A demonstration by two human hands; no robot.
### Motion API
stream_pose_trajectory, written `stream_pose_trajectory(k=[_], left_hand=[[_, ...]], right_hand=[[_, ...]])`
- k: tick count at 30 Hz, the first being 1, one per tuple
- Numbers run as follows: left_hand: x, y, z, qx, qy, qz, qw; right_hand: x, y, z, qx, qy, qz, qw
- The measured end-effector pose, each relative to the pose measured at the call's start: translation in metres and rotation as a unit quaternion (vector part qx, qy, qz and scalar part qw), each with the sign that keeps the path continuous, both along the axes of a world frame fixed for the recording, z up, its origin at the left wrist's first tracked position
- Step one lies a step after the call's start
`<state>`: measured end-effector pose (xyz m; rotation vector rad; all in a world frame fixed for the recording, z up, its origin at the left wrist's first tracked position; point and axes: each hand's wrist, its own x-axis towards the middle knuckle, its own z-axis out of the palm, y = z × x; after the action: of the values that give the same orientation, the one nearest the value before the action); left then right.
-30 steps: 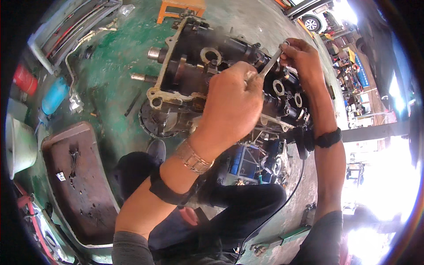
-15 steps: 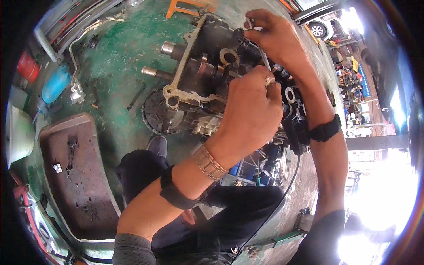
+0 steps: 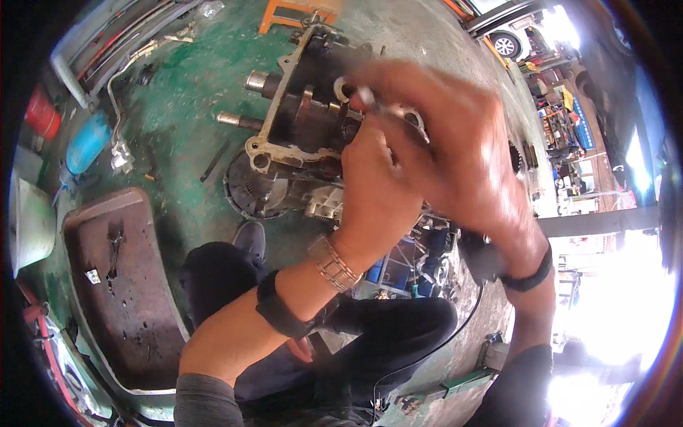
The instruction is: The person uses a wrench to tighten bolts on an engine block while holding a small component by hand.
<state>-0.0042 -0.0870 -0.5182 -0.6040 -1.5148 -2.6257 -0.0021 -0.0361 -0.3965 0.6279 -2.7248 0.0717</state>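
Note:
An opened engine block (image 3: 290,121) with a pale flange and two pipe stubs sits in front of me. My left hand (image 3: 384,167) is over its right part, fingers closed in a pinch; what they hold is hidden. My right hand (image 3: 459,132), smeared by motion, passes just above the left one and partly covers it. A small shiny metal end (image 3: 366,96) shows by the right fingertips, too blurred to name. A metal ring (image 3: 343,89) on the block shows beside those fingers.
A brown tray (image 3: 142,285) with a dark metal part (image 3: 114,249) in it lies at left. Nearby are a blue cylinder (image 3: 89,148) and a red container (image 3: 43,114). An orange stand (image 3: 299,12) is beyond the block. A black cable (image 3: 455,331) runs by my knee.
My right hand has come down and left, toward the left hand. The thin metal rod seen between both hands is no longer clearly visible. My left hand has shifted slightly left.

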Motion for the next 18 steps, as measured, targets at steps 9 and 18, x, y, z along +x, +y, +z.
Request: stream_pose_trajectory(k=[9,18], left_hand=[[0.000,0.000,0.001,-0.044,-0.054,-0.056,0.996],[-0.007,-0.003,0.001,-0.138,-0.009,-0.063,0.988]], right_hand=[[0.093,0.021,-0.014,-0.087,0.002,0.048,0.995],[0.154,0.068,-0.039,-0.256,0.033,-0.171,0.951]])
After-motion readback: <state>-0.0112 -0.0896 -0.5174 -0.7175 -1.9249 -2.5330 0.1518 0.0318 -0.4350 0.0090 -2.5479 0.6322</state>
